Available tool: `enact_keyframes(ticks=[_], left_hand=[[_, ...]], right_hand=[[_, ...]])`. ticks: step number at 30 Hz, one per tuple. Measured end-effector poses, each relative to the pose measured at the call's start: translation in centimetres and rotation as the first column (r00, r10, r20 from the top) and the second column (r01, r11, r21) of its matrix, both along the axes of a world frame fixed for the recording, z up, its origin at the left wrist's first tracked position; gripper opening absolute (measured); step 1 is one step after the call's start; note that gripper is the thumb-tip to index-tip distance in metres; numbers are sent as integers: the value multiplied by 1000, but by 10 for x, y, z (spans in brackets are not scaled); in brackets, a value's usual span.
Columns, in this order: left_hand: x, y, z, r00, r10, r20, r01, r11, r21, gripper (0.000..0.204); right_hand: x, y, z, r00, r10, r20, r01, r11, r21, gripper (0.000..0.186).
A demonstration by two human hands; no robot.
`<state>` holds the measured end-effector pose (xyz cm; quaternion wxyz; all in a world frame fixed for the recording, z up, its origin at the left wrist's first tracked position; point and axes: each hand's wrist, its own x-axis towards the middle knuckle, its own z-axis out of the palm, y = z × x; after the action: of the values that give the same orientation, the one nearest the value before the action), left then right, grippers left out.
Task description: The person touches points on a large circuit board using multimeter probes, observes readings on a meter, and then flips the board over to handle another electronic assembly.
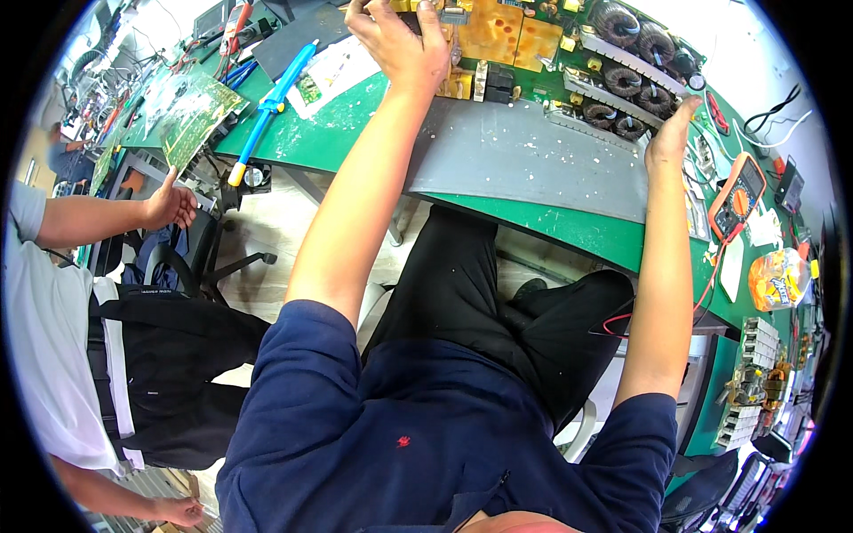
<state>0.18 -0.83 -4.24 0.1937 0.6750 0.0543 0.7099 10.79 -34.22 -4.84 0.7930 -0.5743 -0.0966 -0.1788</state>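
Observation:
A large green circuit board (538, 84) lies at the far edge of my reach, carrying brown copper-like plates, ring-shaped wound coils (653, 44) and long silver heat sinks (586, 126). My left hand (404, 44) is at its left end, fingers bent and thumb against the board's edge; the fingertips are partly cut off by the frame. At the right end, my right hand (671, 142) grips beside the heat sinks with its thumb raised, the other fingers mostly hidden. Under and in front of the board is a speckled grey mat (524, 164).
On the green bench (329, 142), left, are a blue tool with a yellow tip (275, 102) and papers. To the right are an orange multimeter (739, 195), leads, an orange snack bag (777, 280) and another component assembly (760, 386). A co-worker (67, 311) stands left, hand near another green board (191, 120).

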Motion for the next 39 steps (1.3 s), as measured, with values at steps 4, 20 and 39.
enact_keyframes(ticks=[4, 20, 39], left_hand=[[3, -2, 2, 1000, -20, -9, 20, 1000, -3, 48], [1, 2, 1, 998, -50, -31, 50, 999, -16, 46], [8, 13, -1, 991, -130, 18, 130, 992, -2, 53]], right_hand=[[8, -6, -3, 999, 16, -40, -17, 999, -27, 97], [13, -10, -11, 994, 105, 24, -104, 994, -44, 99], [24, -14, -14, 994, -102, 40, 108, 979, -172, 91]])
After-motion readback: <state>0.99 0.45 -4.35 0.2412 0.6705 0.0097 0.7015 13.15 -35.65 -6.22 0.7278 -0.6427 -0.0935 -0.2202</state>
